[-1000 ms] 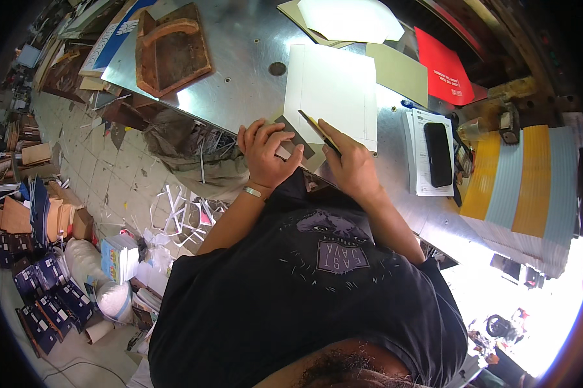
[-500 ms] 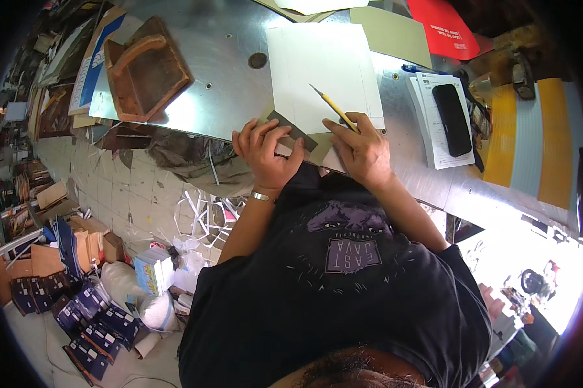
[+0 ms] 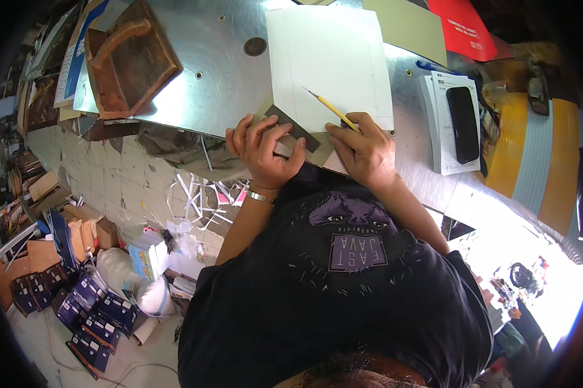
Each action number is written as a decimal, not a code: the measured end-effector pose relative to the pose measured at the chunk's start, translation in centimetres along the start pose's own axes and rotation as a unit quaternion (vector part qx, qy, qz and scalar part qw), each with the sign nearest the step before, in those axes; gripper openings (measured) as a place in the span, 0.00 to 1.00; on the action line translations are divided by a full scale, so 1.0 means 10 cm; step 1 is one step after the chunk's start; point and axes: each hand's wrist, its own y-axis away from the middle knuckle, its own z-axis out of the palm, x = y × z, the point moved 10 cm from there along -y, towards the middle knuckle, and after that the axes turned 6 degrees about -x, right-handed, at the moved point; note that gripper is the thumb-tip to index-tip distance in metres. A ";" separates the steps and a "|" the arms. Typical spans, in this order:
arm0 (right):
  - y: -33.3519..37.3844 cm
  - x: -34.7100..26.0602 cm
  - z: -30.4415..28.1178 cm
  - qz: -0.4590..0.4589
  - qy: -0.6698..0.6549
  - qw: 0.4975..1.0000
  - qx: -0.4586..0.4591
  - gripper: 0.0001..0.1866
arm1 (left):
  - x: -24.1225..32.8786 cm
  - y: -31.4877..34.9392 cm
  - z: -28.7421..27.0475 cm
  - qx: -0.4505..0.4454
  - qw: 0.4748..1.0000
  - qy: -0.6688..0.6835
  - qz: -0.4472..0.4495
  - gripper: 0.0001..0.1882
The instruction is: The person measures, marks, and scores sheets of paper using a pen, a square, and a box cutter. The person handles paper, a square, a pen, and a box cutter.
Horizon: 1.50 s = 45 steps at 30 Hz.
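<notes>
At the near edge of the metal table point(image 3: 230, 71), my left hand point(image 3: 264, 155) grips a flat dark grey strip point(image 3: 304, 137), fingers on its far side and thumb on its near side. Beneath the strip lies a piece of grey-green board point(image 3: 321, 154), partly covered by my hands. My right hand point(image 3: 370, 155) holds a yellow pencil point(image 3: 332, 108) between thumb and fingers, its sharp tip pointing away to the left above a white sheet point(image 3: 330, 52). Faint ruled lines show on that sheet. The right hand rests by the sheet's near right corner.
A brown wooden tray with a handle point(image 3: 168, 68) stands at the table's left. To the right, a black phone point(image 3: 461, 126) lies on stacked papers point(image 3: 437, 145), with a blue pen point(image 3: 433, 66) behind. Paper scraps point(image 3: 194, 200) and dark blue packets point(image 3: 87, 323) cover parts of the floor.
The view has shifted slightly, so the tray sits further left and the phone further right. Both hands keep their holds on the strip and pencil, nearly unmoved.
</notes>
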 end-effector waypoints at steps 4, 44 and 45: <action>-0.02 0.00 -0.01 0.000 -0.001 1.000 0.005 0.10 | 0.01 -0.02 -0.01 -0.002 1.000 0.001 -0.002 0.15; -0.13 -0.25 -0.04 0.008 -0.070 0.995 -0.075 0.30 | 0.01 -0.04 -0.02 0.024 1.000 0.001 0.007 0.15; -0.15 -0.30 -0.02 -0.002 -0.057 0.995 -0.083 0.30 | 0.01 -0.03 -0.03 0.027 1.000 0.000 0.005 0.15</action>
